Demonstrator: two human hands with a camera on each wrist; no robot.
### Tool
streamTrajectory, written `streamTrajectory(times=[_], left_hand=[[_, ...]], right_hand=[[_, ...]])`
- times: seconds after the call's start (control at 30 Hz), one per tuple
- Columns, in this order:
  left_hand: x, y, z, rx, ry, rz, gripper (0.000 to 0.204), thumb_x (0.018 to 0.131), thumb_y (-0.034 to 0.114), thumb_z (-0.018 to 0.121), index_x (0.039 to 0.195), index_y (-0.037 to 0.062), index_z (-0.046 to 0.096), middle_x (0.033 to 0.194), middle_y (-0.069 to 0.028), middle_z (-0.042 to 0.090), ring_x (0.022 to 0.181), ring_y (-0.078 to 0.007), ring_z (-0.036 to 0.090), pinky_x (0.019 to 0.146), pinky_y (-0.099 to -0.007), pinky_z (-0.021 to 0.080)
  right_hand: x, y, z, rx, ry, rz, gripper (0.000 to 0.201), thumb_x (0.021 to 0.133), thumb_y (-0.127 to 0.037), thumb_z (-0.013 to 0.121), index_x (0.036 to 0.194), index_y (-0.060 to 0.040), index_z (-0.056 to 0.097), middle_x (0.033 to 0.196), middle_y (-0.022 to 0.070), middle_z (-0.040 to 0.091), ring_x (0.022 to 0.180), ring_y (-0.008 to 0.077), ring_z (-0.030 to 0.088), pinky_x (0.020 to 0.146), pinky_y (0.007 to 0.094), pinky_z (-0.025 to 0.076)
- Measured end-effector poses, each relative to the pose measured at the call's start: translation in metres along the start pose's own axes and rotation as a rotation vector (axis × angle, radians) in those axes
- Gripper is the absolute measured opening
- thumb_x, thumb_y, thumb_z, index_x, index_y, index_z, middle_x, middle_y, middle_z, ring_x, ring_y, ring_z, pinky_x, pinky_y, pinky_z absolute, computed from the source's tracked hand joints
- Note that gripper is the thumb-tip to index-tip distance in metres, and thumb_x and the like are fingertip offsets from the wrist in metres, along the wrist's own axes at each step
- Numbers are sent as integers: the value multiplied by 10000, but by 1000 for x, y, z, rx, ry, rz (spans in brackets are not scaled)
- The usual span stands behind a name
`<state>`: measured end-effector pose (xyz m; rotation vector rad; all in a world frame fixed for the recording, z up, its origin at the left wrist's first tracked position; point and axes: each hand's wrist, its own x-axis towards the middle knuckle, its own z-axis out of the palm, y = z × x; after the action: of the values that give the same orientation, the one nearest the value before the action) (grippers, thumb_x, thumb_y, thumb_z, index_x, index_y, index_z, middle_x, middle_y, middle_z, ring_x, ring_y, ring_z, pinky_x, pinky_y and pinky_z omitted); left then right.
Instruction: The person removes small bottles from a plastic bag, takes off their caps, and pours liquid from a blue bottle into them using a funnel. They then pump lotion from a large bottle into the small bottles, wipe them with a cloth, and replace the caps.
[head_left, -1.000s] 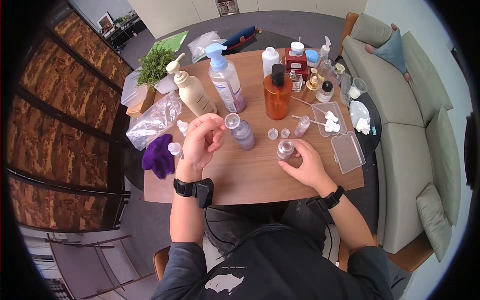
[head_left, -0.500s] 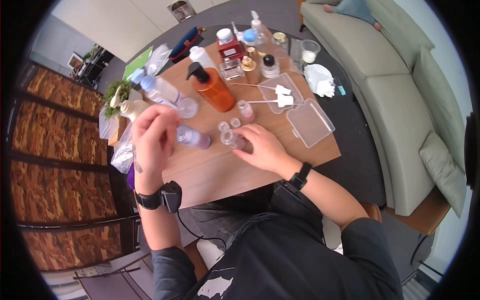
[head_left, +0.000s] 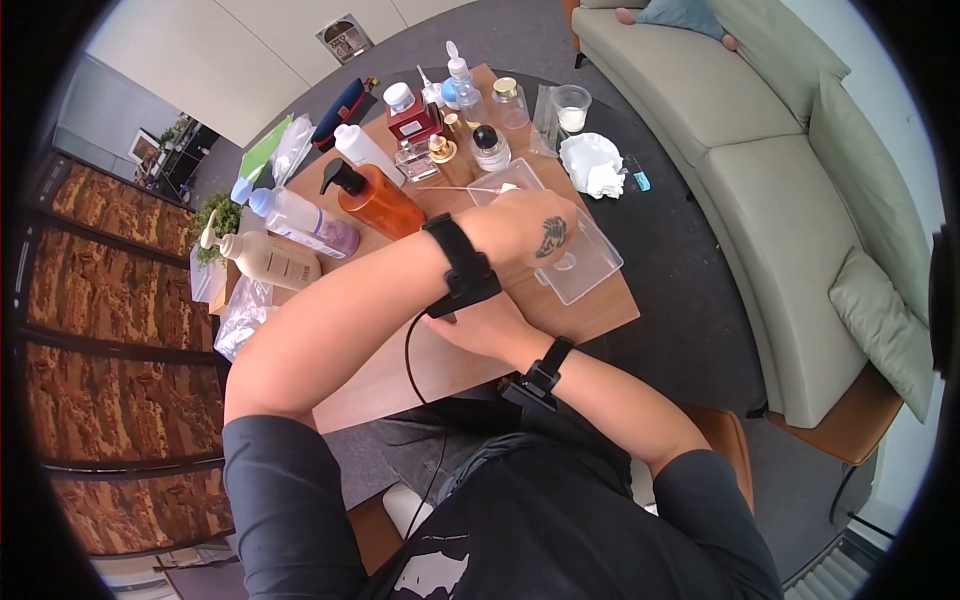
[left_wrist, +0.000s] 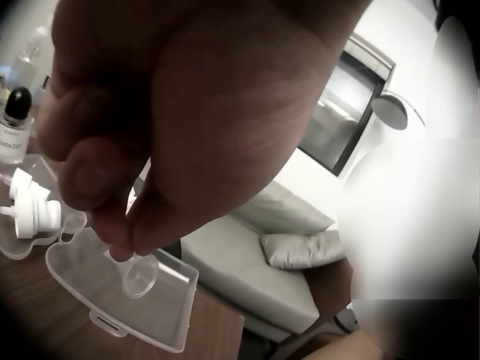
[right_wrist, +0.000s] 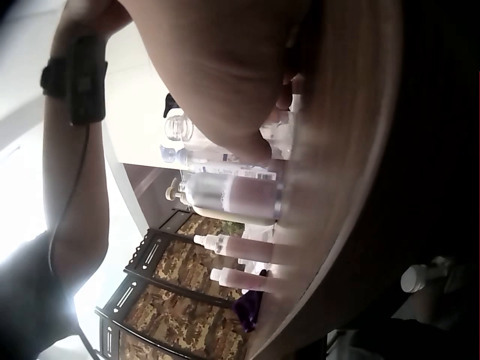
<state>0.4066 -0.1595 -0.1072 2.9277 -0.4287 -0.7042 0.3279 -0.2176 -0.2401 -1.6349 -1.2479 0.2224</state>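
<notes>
My left hand [head_left: 535, 225] reaches across to the right over the clear plastic box lid [head_left: 590, 275]. Its thumb and fingertips pinch a small clear funnel [left_wrist: 140, 277], which hangs mouth down over the lid in the left wrist view. My right hand [head_left: 488, 325] stays low at the tabletop, partly hidden under the left forearm in the head view. It holds a small clear bottle [right_wrist: 281, 140], seen beside the fingers in the right wrist view. White pump heads [left_wrist: 34, 214] lie in the open half of the box.
An orange pump bottle [head_left: 380, 205], a purple-bottomed bottle [head_left: 310, 220] and a cream pump bottle [head_left: 270, 260] stand left. Several small cosmetic bottles and a red box [head_left: 412, 122] are at the back. A plastic cup [head_left: 571, 105] and white tissue [head_left: 603, 182] lie right.
My left hand has swung from the left side across to the right with the funnel, its forearm crossing over my right hand. The head view has turned, shifting the table leftward.
</notes>
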Motion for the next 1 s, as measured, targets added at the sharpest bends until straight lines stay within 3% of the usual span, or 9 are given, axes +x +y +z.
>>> streamTrajectory(times=[0.17,0.23,0.27,0.3,0.37,0.5,0.6,0.77,1.0], left_hand=[[-18,-3,-6,44,78,-6,215,901,185,698,960,-4,781,928,-197,769,879,-389,761,742,-455,613],[-64,-14,-22,-91,491,198,225,908,208,708,938,-7,768,847,-208,741,834,-391,748,729,-450,607],[-83,-5,-37,-42,491,21,220,919,224,703,902,10,749,777,-220,704,791,-403,727,713,-447,598],[-117,9,-62,-165,466,-121,186,988,216,678,1041,62,767,744,-159,715,700,-288,721,645,-387,562],[-186,7,-69,-444,691,-306,189,1000,183,683,1079,33,766,807,-76,739,652,-91,669,549,-259,487],[-292,-20,-12,-747,1069,-566,202,1037,164,638,1084,0,748,702,7,599,536,-43,525,433,-216,405],[-336,-37,59,-864,1232,-746,207,1040,138,655,1072,-56,720,740,-29,652,521,-50,546,456,-206,384],[-376,-36,154,-1012,1330,-951,178,1035,114,649,1039,-53,711,793,-74,704,518,-78,591,445,-207,374],[-368,-35,199,-1051,1126,-978,221,1010,111,655,1119,-68,724,861,-95,756,565,-97,633,524,-243,473]], right_hand=[[2,-1,0,-1,-51,52,431,894,-242,742,1275,-72,632,1193,199,674,1128,408,636,948,504,529],[3,-4,-5,-38,12,-16,432,890,-228,746,1272,-61,634,1201,192,668,1128,402,633,957,496,527],[4,-6,-6,-48,41,-59,432,888,-222,748,1270,-56,635,1205,189,665,1128,399,631,962,492,525],[4,-5,-3,-46,46,-71,440,881,-202,756,1272,-41,637,1196,175,656,1122,388,629,967,480,522],[5,-8,-4,-19,64,-51,459,875,-180,780,1284,-27,639,1170,158,653,1049,356,656,899,442,547],[7,-9,-4,24,5,32,458,862,-159,783,1273,-23,631,1149,153,645,1046,363,654,913,450,542],[9,-18,-6,-3,-4,65,459,855,-142,790,1267,-18,630,1144,146,645,964,329,674,856,429,560],[11,-19,-4,-28,18,21,441,802,-126,804,1196,-12,642,1024,106,641,805,247,616,752,376,535],[12,-23,0,-89,7,64,396,780,-113,796,1133,-16,646,950,92,594,769,223,584,729,353,520]])
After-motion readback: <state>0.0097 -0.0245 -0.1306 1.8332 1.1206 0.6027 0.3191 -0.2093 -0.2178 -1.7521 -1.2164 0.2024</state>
